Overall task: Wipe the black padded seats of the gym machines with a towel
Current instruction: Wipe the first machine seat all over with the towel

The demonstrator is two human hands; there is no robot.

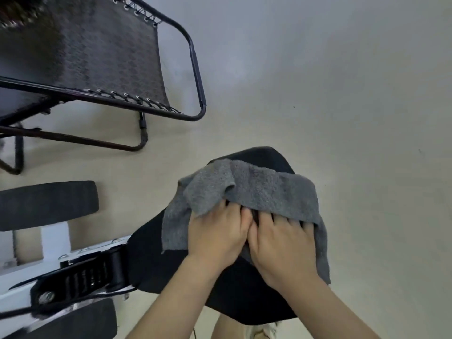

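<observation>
A grey towel (256, 189) lies draped over the black padded seat (156, 260) at the lower middle of the head view. My left hand (216, 233) and my right hand (281, 243) press side by side on the seat, fingers tucked under the towel's near fold and gripping it. The towel hangs over the seat's right edge and covers most of its far half. The seat's far tip (264, 154) pokes out beyond the towel.
A white machine frame (56, 241) with a black adjuster (93, 275) joins the seat's left side. Two black pads (46, 204) (80, 321) lie at left. A folding mesh lounge chair (102, 57) stands upper left. Pale floor (342, 94) spreads to the right.
</observation>
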